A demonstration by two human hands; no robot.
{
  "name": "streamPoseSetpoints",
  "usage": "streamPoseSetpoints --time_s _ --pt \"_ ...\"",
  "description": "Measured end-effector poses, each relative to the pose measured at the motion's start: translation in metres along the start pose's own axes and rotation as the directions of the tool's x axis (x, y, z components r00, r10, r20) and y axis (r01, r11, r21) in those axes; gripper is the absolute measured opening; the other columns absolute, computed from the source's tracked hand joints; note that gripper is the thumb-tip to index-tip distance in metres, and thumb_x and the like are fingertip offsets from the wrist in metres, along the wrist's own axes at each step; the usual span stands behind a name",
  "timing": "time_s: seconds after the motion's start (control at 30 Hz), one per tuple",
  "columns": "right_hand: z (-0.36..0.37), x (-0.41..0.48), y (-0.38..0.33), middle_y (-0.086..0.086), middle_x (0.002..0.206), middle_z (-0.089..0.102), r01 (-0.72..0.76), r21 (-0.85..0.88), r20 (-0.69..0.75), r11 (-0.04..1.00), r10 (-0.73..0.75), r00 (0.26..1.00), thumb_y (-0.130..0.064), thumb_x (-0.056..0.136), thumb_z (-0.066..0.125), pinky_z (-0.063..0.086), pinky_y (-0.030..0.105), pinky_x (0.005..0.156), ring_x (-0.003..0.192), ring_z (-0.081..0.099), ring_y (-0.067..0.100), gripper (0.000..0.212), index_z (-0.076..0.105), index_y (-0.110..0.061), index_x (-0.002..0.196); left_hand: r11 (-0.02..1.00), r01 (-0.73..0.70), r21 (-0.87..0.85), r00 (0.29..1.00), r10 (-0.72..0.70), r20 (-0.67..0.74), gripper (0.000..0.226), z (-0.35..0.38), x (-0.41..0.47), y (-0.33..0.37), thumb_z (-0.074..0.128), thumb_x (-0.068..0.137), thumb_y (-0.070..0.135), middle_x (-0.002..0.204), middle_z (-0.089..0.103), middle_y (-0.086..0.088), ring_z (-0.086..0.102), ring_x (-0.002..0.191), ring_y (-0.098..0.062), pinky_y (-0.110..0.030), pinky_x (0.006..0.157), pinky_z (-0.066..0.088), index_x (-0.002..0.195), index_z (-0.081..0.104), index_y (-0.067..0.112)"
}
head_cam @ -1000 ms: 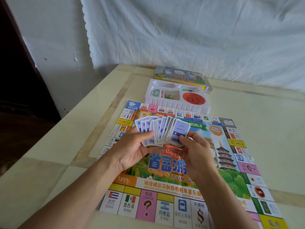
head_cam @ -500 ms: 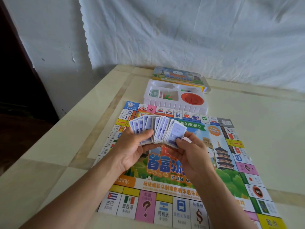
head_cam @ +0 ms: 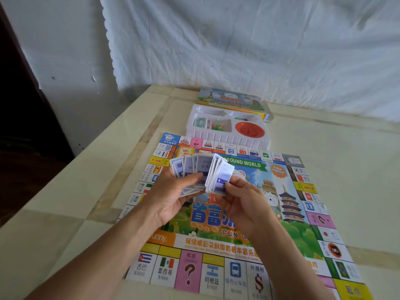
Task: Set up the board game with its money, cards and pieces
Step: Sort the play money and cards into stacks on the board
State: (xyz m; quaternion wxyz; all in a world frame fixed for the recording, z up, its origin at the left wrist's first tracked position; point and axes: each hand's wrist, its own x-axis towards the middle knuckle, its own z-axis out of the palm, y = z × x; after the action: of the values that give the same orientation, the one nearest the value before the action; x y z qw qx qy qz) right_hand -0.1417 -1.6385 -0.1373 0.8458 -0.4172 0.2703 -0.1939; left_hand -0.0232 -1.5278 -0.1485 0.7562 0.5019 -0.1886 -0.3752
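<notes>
A plain domestic room, by its look: a cream, tile-patterned table (head_cam: 65, 191) stands against a scuffed white wall (head_cam: 65, 61) draped with a creased white sheet (head_cam: 238, 40), a dark doorway (head_cam: 17, 126) at left, a colourful board game (head_cam: 303, 224) spread across the tabletop.

Cream table (head_cam: 324, 148) with darker inlay bands across the top. Game board (head_cam: 188, 271) lies flat on it, unfolded, printed side up, on the near side. White plastic tray (head_cam: 227, 138) sits right at the board's far edge. Printed game box (head_cam: 229, 98) lies just behind the tray, near the table's far edge.
</notes>
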Motion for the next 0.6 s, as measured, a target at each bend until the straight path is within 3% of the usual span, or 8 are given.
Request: streamPoseSetpoints --time_s 0.13,0.2,0.27,0.37,0.53,0.57,0.6 --pt "0.001 -0.001 0.001 0.015 0.083 0.071 0.099 -0.107 -0.036 0.989 -0.103 0.994 0.004 0.094 0.044 0.058 0.031 0.058 0.066 0.065 0.025 0.020 0.060 -0.004 0.086 1.000 0.022 0.001 1.000 -0.022 0.003 0.022 0.003 0.000 -0.002 0.060 0.085 0.002 0.090 0.073 -0.013 0.069 0.079 -0.026 -0.030 0.063 0.057 0.105 0.065 0.010" --pt "0.003 -0.002 0.003 0.015 0.089 0.070 0.163 -0.247 -0.051 0.955 -0.181 0.982 0.002 0.095 0.045 0.058 0.035 0.063 0.070 0.065 0.027 0.016 0.061 -0.002 0.093 0.999 0.048 -0.004 0.999 -0.048 0.023 0.021 0.005 -0.001 -0.004 0.056 0.090 0.011 0.095 0.072 -0.015 0.067 0.087 -0.030 -0.034 0.074 0.057 0.110 0.063 0.008" --pt "0.007 -0.004 0.006 0.014 0.091 0.069 0.220 -0.381 -0.039 0.898 -0.253 0.967 -0.001 0.095 0.047 0.056 0.034 0.063 0.073 0.066 0.024 0.012 0.059 -0.002 0.097 0.998 0.053 -0.015 0.995 -0.051 0.091 0.034 0.008 -0.003 -0.006 0.049 0.094 0.022 0.109 0.067 -0.020 0.063 0.100 -0.034 -0.041 0.090 0.050 0.120 0.060 0.004" --pt "0.015 -0.007 0.012 0.010 0.090 0.069 0.321 -0.520 0.060 0.792 -0.341 0.938 -0.002 0.095 0.048 0.053 0.027 0.061 0.074 0.065 0.018 0.011 0.058 -0.007 0.097 0.999 0.012 0.042 0.981 -0.020 0.191 0.049 0.012 -0.006 -0.008 0.037 0.097 0.039 0.115 0.065 -0.016 0.062 0.105 -0.026 -0.037 0.092 0.048 0.128 0.056 0.006" --pt "0.019 -0.011 0.005 0.002 0.083 0.069 0.346 -0.596 0.159 0.724 -0.316 0.935 -0.001 0.095 0.048 0.051 0.027 0.062 0.071 0.063 0.012 0.016 0.063 -0.008 0.097 0.992 -0.042 0.115 0.959 0.008 0.284 0.059 0.013 -0.011 -0.002 0.035 0.091 0.054 0.117 0.065 -0.010 0.062 0.111 -0.022 -0.033 0.093 0.049 0.132 0.051 0.015" --pt "0.019 -0.011 -0.001 0.003 0.085 0.069 0.367 -0.679 0.180 0.636 -0.341 0.923 -0.001 0.095 0.048 0.050 0.027 0.061 0.072 0.063 0.013 0.018 0.063 -0.008 0.100 0.990 -0.076 0.121 0.969 0.044 0.245 0.059 0.012 -0.011 0.000 0.037 0.091 0.059 0.117 0.065 -0.009 0.062 0.110 -0.022 -0.034 0.092 0.050 0.131 0.051 0.018" --pt "0.020 -0.011 -0.007 0.003 0.088 0.069 0.393 -0.821 0.229 0.415 -0.391 0.891 -0.002 0.094 0.048 0.050 0.028 0.060 0.074 0.063 0.015 0.018 0.063 -0.010 0.102 0.984 -0.118 0.131 0.980 0.095 0.172 0.055 0.012 -0.010 0.003 0.040 0.089 0.061 0.116 0.065 -0.006 0.061 0.110 -0.021 -0.035 0.092 0.049 0.126 0.053 0.022"
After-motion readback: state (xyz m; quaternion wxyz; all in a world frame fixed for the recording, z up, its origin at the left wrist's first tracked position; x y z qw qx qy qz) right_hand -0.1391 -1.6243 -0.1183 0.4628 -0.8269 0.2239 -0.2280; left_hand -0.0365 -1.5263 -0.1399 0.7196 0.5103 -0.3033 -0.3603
